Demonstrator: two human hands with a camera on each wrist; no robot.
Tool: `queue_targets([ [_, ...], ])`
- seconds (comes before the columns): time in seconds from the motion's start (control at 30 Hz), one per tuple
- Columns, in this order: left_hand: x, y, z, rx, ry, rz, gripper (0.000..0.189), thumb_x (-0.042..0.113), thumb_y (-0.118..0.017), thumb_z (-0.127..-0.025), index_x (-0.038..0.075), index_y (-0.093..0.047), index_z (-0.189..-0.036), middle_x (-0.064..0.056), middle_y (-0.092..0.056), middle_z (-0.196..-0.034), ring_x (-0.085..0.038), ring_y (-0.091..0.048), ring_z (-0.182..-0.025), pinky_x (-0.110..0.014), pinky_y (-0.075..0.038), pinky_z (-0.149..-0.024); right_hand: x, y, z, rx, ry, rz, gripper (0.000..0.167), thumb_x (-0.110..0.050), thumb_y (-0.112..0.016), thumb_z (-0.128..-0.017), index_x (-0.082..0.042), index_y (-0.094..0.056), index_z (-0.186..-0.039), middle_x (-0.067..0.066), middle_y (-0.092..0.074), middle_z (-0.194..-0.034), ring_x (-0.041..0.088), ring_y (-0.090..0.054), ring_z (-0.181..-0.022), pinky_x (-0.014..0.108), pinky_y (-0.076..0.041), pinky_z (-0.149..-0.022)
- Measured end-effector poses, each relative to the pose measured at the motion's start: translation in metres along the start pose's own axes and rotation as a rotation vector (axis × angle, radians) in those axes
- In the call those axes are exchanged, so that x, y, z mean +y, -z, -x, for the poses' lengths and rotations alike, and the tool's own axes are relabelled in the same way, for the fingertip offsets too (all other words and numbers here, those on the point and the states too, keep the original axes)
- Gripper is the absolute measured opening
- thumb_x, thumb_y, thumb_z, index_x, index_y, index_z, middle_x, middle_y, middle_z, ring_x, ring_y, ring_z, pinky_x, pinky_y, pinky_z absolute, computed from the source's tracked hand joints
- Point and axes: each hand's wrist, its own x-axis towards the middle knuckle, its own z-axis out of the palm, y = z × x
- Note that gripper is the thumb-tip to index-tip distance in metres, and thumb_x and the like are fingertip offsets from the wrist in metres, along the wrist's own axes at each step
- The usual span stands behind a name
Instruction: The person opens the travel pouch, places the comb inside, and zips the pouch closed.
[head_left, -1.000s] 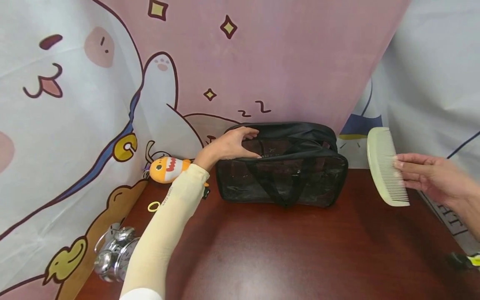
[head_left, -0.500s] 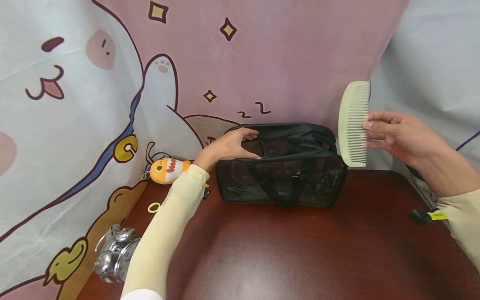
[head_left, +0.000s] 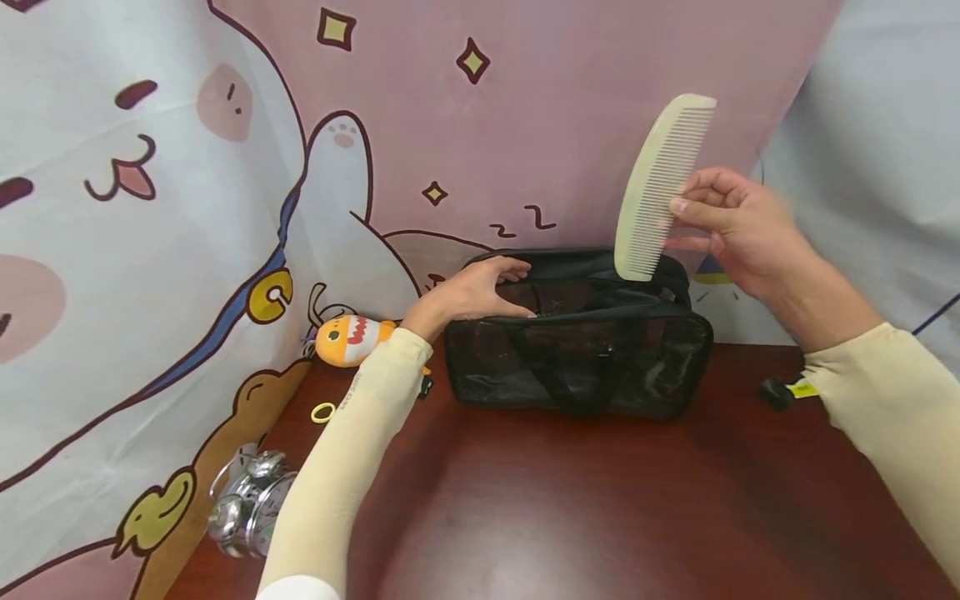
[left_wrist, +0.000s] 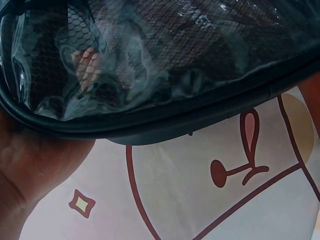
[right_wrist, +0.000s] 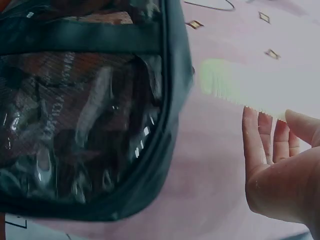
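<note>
A pale green comb (head_left: 660,187) is pinched by its teeth side between the thumb and fingers of my right hand (head_left: 738,225). It is raised and tilted, its lower end overlapping the black bag's top in the head view. The bag (head_left: 577,367) has clear plastic walls and black trim, and its top gapes. My left hand (head_left: 480,292) rests at the left part of that opening, thumb by the front edge and fingers by the back edge, spread apart. In the right wrist view, the comb (right_wrist: 220,80) looks washed out, apart from the bag's side (right_wrist: 172,100).
Left of the bag lies an orange and white plush toy (head_left: 348,340) with a yellow ring (head_left: 323,412). A silver twin-bell alarm clock (head_left: 251,504) stands at the front left. A black item with a yellow tag (head_left: 780,393) is at the right. Printed cloth (head_left: 570,125) hangs behind.
My right hand has carried the comb left and upward from the right side to above the bag's right end, tilting it. My left hand has stayed at the opening.
</note>
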Motion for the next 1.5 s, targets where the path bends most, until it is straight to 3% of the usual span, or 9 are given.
queue_targets([
  [0.2, -0.003, -0.005, -0.002, 0.007, 0.004, 0.001, 0.087, 0.046, -0.086, -0.087, 0.015, -0.047, -0.159, -0.002, -0.056, -0.157, -0.019, -0.052, -0.146, -0.039, -0.04, -0.126, 0.019, -0.02, -0.006, 0.016, -0.004, 0.25, 0.016, -0.004, -0.072, -0.099, -0.006, -0.066, -0.113, 0.0, -0.073, -0.11, 0.013, -0.074, -0.104, 0.032, -0.067, -0.076],
  [0.47, -0.005, -0.002, -0.002, 0.005, -0.003, 0.008, 0.088, 0.046, -0.086, -0.087, 0.014, -0.046, -0.16, -0.002, -0.055, -0.158, -0.02, -0.052, -0.146, -0.04, -0.04, -0.126, 0.036, -0.03, -0.012, 0.005, -0.049, 0.686, 0.019, -0.02, -0.072, -0.102, -0.011, -0.064, -0.117, -0.012, -0.07, -0.113, 0.001, -0.069, -0.109, 0.026, -0.065, -0.079],
  [0.63, -0.007, 0.001, -0.002, 0.011, -0.016, 0.028, 0.089, 0.045, -0.086, -0.087, 0.012, -0.046, -0.159, -0.004, -0.056, -0.157, -0.021, -0.053, -0.146, -0.04, -0.04, -0.126, 0.044, -0.031, -0.016, -0.057, -0.099, 0.891, 0.018, -0.018, -0.073, -0.101, -0.009, -0.065, -0.114, -0.003, -0.068, -0.101, 0.009, -0.069, -0.095, 0.024, -0.059, -0.077],
  [0.77, -0.007, 0.001, -0.001, 0.018, -0.018, 0.037, 0.089, 0.045, -0.086, -0.087, 0.011, -0.046, -0.159, -0.004, -0.056, -0.157, -0.022, -0.052, -0.146, -0.04, -0.04, -0.126, 0.049, -0.029, -0.015, -0.127, -0.112, 1.057, 0.014, -0.015, -0.074, -0.1, -0.009, -0.069, -0.111, 0.006, -0.07, -0.103, 0.018, -0.067, -0.092, 0.026, -0.053, -0.08],
  [0.93, -0.006, 0.0, 0.001, 0.021, -0.002, 0.039, 0.09, 0.046, -0.086, -0.087, 0.012, -0.045, -0.16, -0.004, -0.055, -0.157, -0.023, -0.052, -0.147, -0.041, -0.04, -0.126, 0.05, -0.03, -0.013, -0.187, -0.155, 1.138, 0.01, -0.014, -0.076, -0.099, -0.011, -0.073, -0.108, 0.009, -0.073, -0.104, 0.025, -0.069, -0.099, 0.035, -0.053, -0.082],
  [1.5, -0.004, -0.002, -0.002, 0.034, 0.003, 0.062, 0.089, 0.049, -0.085, -0.087, 0.014, -0.046, -0.159, -0.004, -0.056, -0.156, -0.023, -0.053, -0.146, -0.04, -0.042, -0.125, 0.048, -0.032, -0.016, -0.176, -0.169, 1.225, 0.008, -0.018, -0.082, -0.094, -0.015, -0.076, -0.097, 0.003, -0.08, -0.097, 0.019, -0.073, -0.093, 0.035, -0.053, -0.08],
])
